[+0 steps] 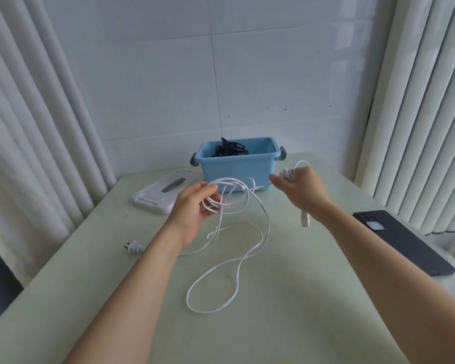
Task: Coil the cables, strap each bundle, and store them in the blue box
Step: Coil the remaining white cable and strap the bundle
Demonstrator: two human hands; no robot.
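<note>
while holding loose loops of cable (268, 222) in the left hand (195, 207) and gripping a tighter coil in the right hand (301, 191), risks a tangle: with slack crossing itself on the surface (313, 298), with plug (134, 247) lying off left, could knot or snag if drawn in fast. could also drop loops from the slack left grip. not yet strapped; box (237, 168) just behind.

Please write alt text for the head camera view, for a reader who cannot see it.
Two bare hands hold a white cable above a pale table: the left hand grips loose loops, the right hand grips a tighter coil. Behind stands a blue box holding black cables.
</note>
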